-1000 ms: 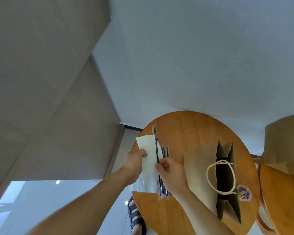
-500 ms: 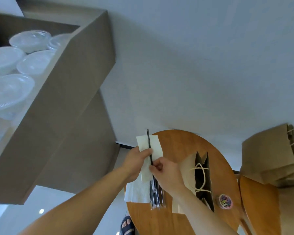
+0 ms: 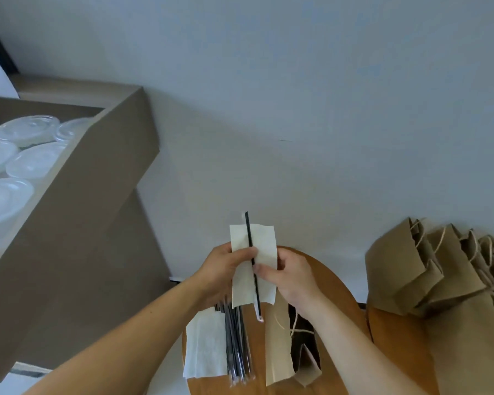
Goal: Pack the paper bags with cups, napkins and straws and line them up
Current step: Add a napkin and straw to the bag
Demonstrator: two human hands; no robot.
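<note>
1. The left hand (image 3: 226, 269) grips the left edge of a white napkin (image 3: 264, 269), with its fingers behind the sheet and its thumb curled over the front.
2. The right hand (image 3: 293, 279) pinches the napkin's right side, and its thumb presses a black straw (image 3: 251, 246) against the paper.
3. The napkin is held in the air above the near edge of a round wooden table (image 3: 335, 297), roughly upright and facing the camera.
4. The straw lies lengthwise down the napkin's middle, tilted a little, and both of its ends stick out past the sheet.
5. Below the hands, a stack of napkins (image 3: 204, 347) lies flat on the table's left side.
6. A bundle of straws (image 3: 237, 349) lies just beside that stack, touching its right edge.
7. To the right of the bundle, an open paper bag (image 3: 278, 352) lies on its side on the table; its dark inside and a cord handle can be seen.
8. A row of paper bags (image 3: 397, 269) with cord handles stands close together at the right, on a second wooden table (image 3: 394, 337).
9. At the far left, clear plastic cups (image 3: 29, 163) sit in a group on a brown shelf (image 3: 97, 195).
10. A pale wall (image 3: 297, 95) fills the upper half of the view.
</note>
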